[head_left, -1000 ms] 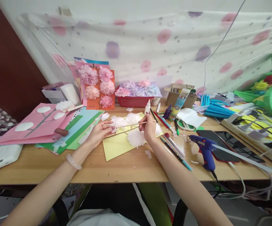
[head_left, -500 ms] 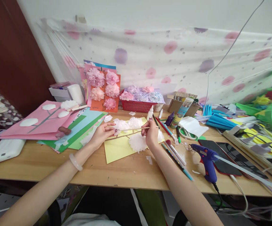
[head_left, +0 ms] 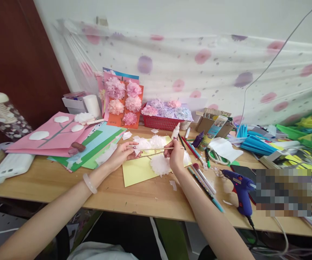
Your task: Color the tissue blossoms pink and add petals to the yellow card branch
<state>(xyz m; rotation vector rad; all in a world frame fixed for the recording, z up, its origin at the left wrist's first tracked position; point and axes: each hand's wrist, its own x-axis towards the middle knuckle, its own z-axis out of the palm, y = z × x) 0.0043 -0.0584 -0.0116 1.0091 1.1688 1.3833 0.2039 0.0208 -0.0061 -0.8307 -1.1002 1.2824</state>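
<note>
My right hand (head_left: 175,154) is closed around a thin wooden stick (head_left: 153,148), which lies level and points to the left. My left hand (head_left: 122,154) pinches a small piece of white paper (head_left: 137,152) at the stick's far end; the fingers partly hide it. Beneath both hands is a yellow sheet (head_left: 134,176) with a brown branch drawn on it. White ruffled paper flowers (head_left: 159,164) sit on the sheet, some behind the stick. Just beyond my right hand stands a white glue bottle (head_left: 175,130).
To the right lie pens (head_left: 206,187), a blue glue gun (head_left: 239,187) and cables. Pink sheets with white shapes (head_left: 50,133) and green card (head_left: 85,153) are at the left. A red basket (head_left: 159,122) of paper flowers stands behind, beside orange flower cards (head_left: 116,117).
The view has shifted slightly, so the scene sits a little further right. My left fingers have closed more around the paper at the stick's end. The stick stays in my right hand.
</note>
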